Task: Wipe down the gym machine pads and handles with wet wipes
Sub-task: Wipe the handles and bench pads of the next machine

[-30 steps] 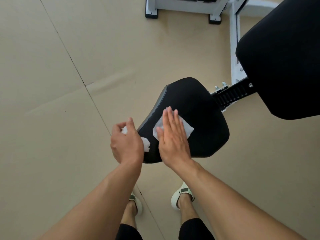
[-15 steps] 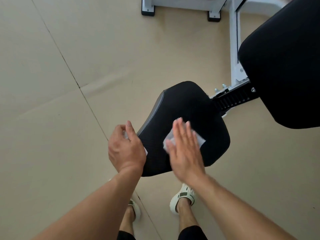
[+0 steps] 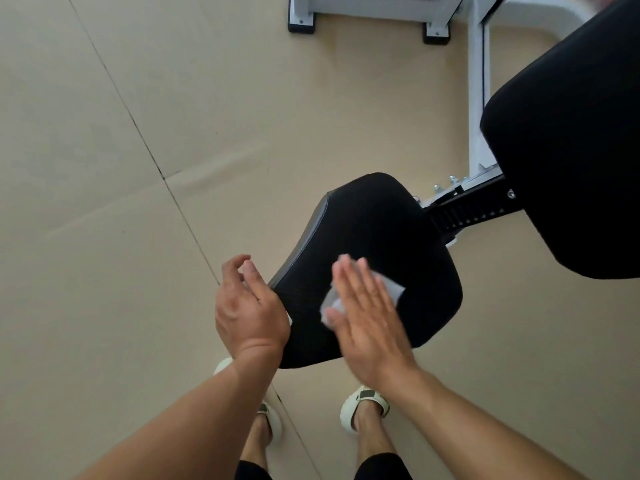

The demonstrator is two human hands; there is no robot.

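- Floor (image 3: 104,168): beige sheeting with a seam running from 11 o'clock down toward 6 o'clock; no change against the earlier frames.
- Left hand (image 3: 247,308): at the 9 o'clock edge of the seat pad (image 3: 381,237), back of hand up. Fingers now loosely curled with the thumb lifted clear; 0.5 s ago they were closed tighter at the pad edge. A white sliver of a second wipe (image 3: 289,319) shows at the hand's 3 o'clock side; cannot tell whether the fingers grip it.
- Shoes (image 3: 362,407): pale pair at 6 o'clock, below the pad.
- Right hand (image 3: 370,323): fingers straight and together, palm flat, pressing the wet wipe (image 3: 393,289) onto the pad. Wipe sits in the pad's 5 o'clock half, corners showing at either side of the fingers. Hand blurred; 1.0 s ago it lay nearer the pad's 9 o'clock edge.
- White machine frame (image 3: 476,81): 12 to 1 o'clock.
- Back pad (image 3: 571,150): black, 3 o'clock of the seat pad, untouched.
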